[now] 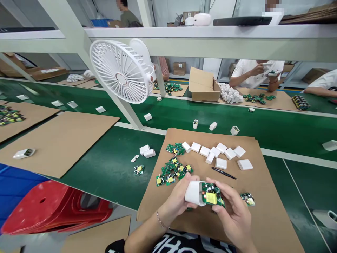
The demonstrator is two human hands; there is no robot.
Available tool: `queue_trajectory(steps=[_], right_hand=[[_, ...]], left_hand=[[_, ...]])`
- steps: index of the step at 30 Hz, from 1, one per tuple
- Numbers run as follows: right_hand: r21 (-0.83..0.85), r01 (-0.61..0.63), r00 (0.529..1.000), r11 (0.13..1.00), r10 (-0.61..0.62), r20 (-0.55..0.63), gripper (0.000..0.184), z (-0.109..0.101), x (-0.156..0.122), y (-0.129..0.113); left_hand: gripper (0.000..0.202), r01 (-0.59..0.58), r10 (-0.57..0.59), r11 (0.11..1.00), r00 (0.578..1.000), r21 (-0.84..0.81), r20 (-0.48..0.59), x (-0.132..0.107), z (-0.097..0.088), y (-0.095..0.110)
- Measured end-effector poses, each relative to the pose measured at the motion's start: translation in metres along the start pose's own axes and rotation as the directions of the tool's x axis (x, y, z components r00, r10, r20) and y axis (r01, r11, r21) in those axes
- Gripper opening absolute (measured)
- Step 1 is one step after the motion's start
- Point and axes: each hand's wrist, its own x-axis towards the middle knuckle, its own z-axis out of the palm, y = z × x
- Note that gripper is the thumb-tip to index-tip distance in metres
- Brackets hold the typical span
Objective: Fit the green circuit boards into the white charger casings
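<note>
My left hand (pixel 181 196) grips a white plastic charger housing (pixel 193 193), its open end facing right. Between the fingers and thumb of my right hand (pixel 234 207) is a green circuit board (pixel 212 194) with a yellow transformer. The board's left edge meets the housing's open end; how far it reaches inside, I cannot tell. Beyond my hands lie a pile of circuit boards (pixel 173 170), several white housings (pixel 221 163) and black tweezers (pixel 223 173). Another board (pixel 247 199) lies just right of my right hand, partly hidden by it.
A cardboard sheet (pixel 271 211) covers the bench before me. A white fan (pixel 121 75) hangs on the frame at upper left. Past the sheet runs a green conveyor belt (pixel 173 119) carrying scattered housings. Co-workers sit across it, and a red stool (pixel 47 207) stands at left.
</note>
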Motion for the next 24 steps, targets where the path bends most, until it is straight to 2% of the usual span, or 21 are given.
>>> queue_trajectory(steps=[6,14,19,24], right_hand=[[-0.115,0.070,0.997,0.991,-0.066,0.043,0.045,0.001,-0.002,0.004],[-0.262,0.287,0.958,0.921,-0.273,0.091,0.049,-0.001,0.007,-0.008],[-0.283,0.342,0.939,0.896,-0.318,0.128,0.050,-0.002,0.008,-0.013],[-0.305,0.367,0.930,0.879,-0.337,0.147,0.049,-0.003,0.009,-0.016]], left_hand=[[0.068,-0.041,0.047,0.990,0.998,0.134,-0.041,-0.001,-0.003,-0.003],[0.069,-0.178,0.170,0.955,0.984,0.238,0.054,-0.002,-0.007,-0.002],[0.069,-0.212,0.192,0.932,0.977,0.293,0.098,-0.004,-0.007,0.003],[0.069,-0.215,0.195,0.932,0.976,0.291,0.098,-0.005,-0.006,0.004]])
